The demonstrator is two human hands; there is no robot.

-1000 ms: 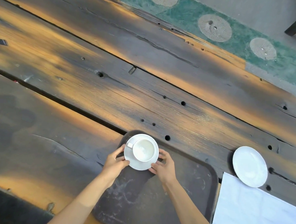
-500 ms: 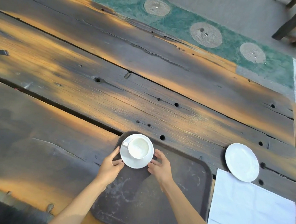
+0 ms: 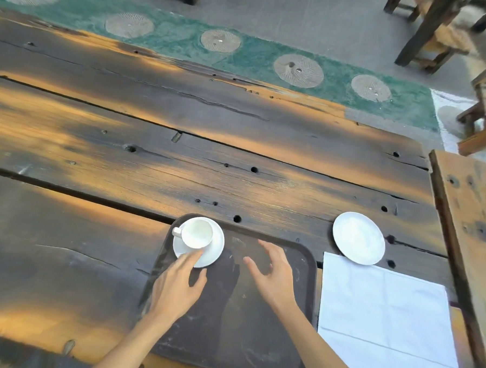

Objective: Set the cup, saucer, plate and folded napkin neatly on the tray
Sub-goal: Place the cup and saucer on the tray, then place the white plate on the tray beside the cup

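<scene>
White cup (image 3: pixel 197 233), handle to the left, sits on white saucer (image 3: pixel 209 245) in the far-left corner of the dark brown tray (image 3: pixel 256 339). Left hand (image 3: pixel 177 286) open, fingers loosely spread, fingertips at the saucer's near rim; cannot tell if touching. Right hand (image 3: pixel 273 272) open and spread over bare tray, holding nothing, apart from the saucer. White plate (image 3: pixel 358 237) lies off the tray to the right on the weathered wooden table (image 3: pixel 152 165), its near edge overlapping the white napkin (image 3: pixel 384 318), which lies just beside the tray's right rim.
</scene>
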